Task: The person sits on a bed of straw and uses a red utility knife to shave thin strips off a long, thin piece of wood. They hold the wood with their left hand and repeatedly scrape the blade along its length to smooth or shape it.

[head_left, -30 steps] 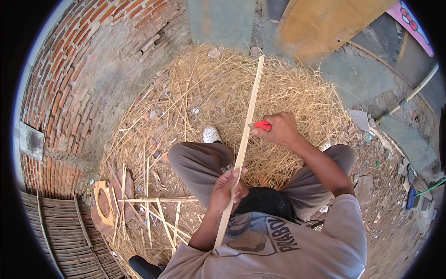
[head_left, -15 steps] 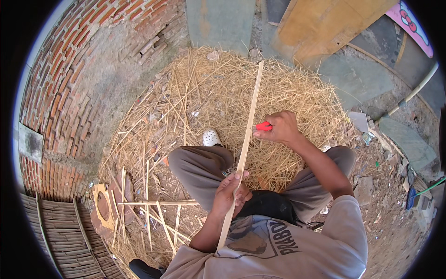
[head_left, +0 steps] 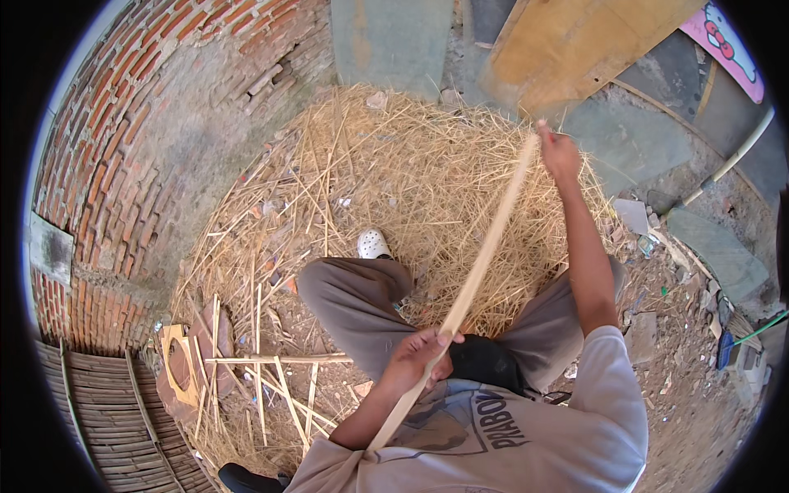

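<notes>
A long, flat, pale strip of wood or bamboo (head_left: 481, 276) slants across the head view, from beside the person's shirt up over the lap and above the littered ground. Its narrow face looks smooth, though blur softens the upper half.

The left hand (head_left: 421, 360) is wrapped around the lower part of the strip, holding it. The right hand (head_left: 560, 156) has its fingers curled in at the strip's far end; blur hides whether they grip it, so I cannot tell what they hold.

Beneath lies a broad, tangled mat of dry, straw-coloured shavings (head_left: 436, 181), thin and springy, thinning to brown, rubble-strewn soil (head_left: 604, 411) on the right. 1 white, perforated clog (head_left: 373, 244) rests on it. At lower left, loose pale sticks (head_left: 288, 394) cross near a tan board with a rounded cutout (head_left: 171, 374).

Around the ground stand a rough red-brick wall (head_left: 107, 172) with worn grey plaster, a slatted brown panel (head_left: 107, 411) crossed by 2 poles, a grey-green sheet (head_left: 388, 45) and a stained tan-brown board (head_left: 575, 49).
</notes>
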`<state>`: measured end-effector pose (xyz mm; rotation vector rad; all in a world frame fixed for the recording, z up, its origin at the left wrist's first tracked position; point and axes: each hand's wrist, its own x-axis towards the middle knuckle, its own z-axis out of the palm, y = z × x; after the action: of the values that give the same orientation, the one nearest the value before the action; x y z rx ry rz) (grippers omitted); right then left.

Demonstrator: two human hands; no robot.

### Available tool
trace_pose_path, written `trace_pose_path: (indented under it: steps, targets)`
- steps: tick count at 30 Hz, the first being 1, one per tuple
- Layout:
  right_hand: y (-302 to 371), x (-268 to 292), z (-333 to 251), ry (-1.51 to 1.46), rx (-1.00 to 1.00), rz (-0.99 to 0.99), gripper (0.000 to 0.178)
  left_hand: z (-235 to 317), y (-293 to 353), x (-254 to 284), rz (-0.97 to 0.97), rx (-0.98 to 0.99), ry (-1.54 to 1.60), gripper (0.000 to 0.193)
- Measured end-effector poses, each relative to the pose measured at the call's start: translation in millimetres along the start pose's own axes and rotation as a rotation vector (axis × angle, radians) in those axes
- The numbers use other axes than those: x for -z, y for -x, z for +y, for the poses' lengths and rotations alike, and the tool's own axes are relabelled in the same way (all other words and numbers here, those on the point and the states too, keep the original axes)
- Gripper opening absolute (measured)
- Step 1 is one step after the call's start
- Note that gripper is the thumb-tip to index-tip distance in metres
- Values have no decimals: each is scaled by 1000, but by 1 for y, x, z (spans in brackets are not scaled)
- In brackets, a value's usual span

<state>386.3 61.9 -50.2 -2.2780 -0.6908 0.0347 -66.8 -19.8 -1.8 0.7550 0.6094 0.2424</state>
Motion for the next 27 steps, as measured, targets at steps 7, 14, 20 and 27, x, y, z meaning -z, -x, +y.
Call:
trace_pose_path:
  steps: [7,14,20,27]
  targets:
    - [71,-14,-34,37,227,-269,80,24,4,8,301,-156,-359,31]
    - [206,8,-83,-167,909,-441,62,30,-12,2,196,-235,-196,32]
    - [196,0,-75,-151,977,-337,62,26,-17,0,238,-217,-170,32]
    - [167,-12,-65,-72,939,-205,63,35,-21,-8,262,-224,-315,29]
